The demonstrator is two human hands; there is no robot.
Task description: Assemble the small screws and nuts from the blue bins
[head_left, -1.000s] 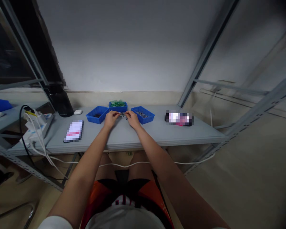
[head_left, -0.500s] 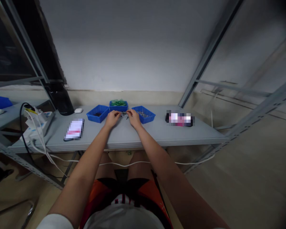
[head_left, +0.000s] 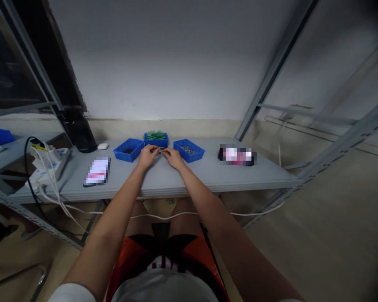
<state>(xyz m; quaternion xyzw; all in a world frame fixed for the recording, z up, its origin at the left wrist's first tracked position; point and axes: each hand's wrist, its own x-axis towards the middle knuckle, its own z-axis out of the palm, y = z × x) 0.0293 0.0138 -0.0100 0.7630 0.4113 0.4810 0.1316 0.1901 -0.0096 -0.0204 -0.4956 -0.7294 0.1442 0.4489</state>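
Small dark and metallic parts (head_left: 161, 149), too small to make out, lie between the fingertips of my left hand (head_left: 148, 156) and my right hand (head_left: 174, 158). Both hands are closed in a pinch above the grey table. A blue tray with dark small pieces (head_left: 129, 158) is beside my left hand. Behind the hands a blue tray (head_left: 164, 142) holds green pieces (head_left: 155, 135). Right of my right hand stands a blue tray (head_left: 193, 157) with silver metal pieces (head_left: 188, 150) in it.
On the grey table (head_left: 138, 184) lie a phone (head_left: 97, 171), a white case (head_left: 103, 146) and a second device (head_left: 237, 155). A black bottle (head_left: 80, 132) and a power strip with cables (head_left: 52, 167) stand left. A white cable (head_left: 166, 217) hangs below the front edge.
My right hand has moved slightly left, closer to my left hand. A dark piece that stuck out below the fingertips no longer shows there.
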